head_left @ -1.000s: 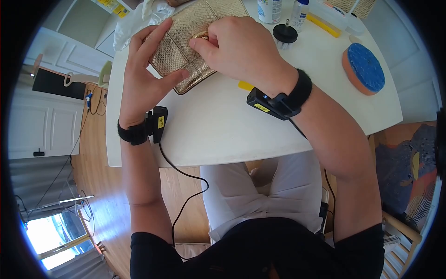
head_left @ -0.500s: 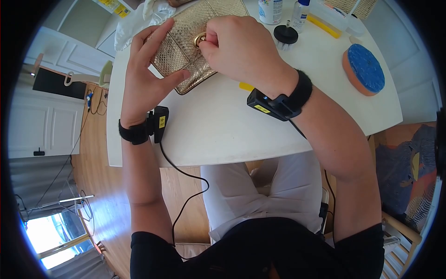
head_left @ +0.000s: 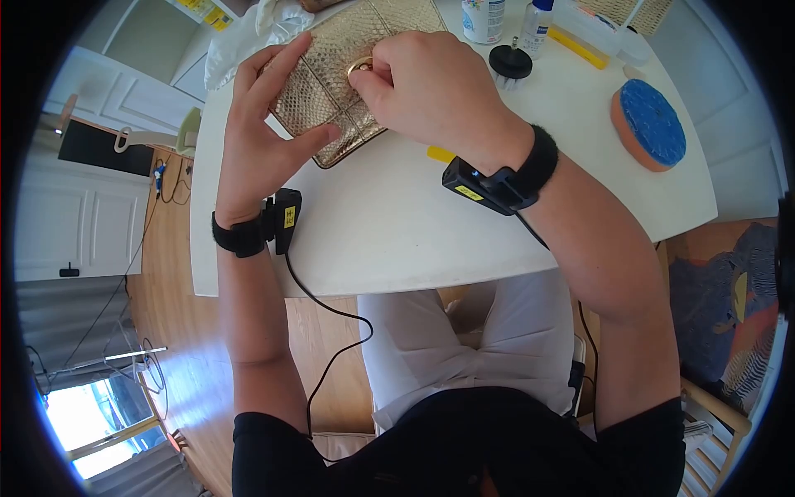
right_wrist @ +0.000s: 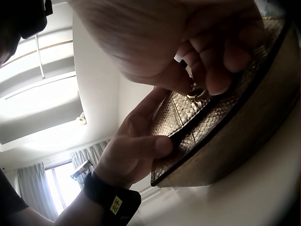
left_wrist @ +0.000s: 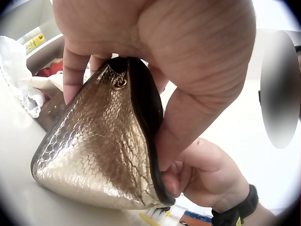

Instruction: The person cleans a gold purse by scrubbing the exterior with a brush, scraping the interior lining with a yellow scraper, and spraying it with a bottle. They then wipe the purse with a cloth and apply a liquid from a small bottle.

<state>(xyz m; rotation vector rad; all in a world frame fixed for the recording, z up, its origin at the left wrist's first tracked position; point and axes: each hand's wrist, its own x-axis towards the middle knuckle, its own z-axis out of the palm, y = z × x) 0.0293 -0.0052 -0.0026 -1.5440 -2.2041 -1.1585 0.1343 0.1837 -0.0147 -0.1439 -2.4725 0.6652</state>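
Observation:
A gold snakeskin-patterned handbag (head_left: 319, 103) stands at the far left of the table, its dark-edged side showing in the left wrist view. My left hand (head_left: 263, 137) grips the bag's left end, thumb on the front face and fingers spread along the upper edge. On the front face sits a round gold clasp (head_left: 358, 66), which my right hand (head_left: 443, 91) pinches between thumb and curled fingers. In the right wrist view the clasp (right_wrist: 196, 94) shows just under the fingertips, partly hidden by them. A small metal ring (left_wrist: 119, 84) hangs at the bag's side.
Right of the bag stand a white can (head_left: 483, 21), a small bottle (head_left: 537, 29) and a black round brush (head_left: 510, 63). A blue-and-orange sponge disc (head_left: 648, 124) lies near the right edge. White cloth (head_left: 248, 45) bunches behind my left hand. Cables run from both wrist cameras.
The gold clasp tilted out and came into fuller view half a second ago; now my right thumb covers more of it again. My left hand has barely shifted on the bag.

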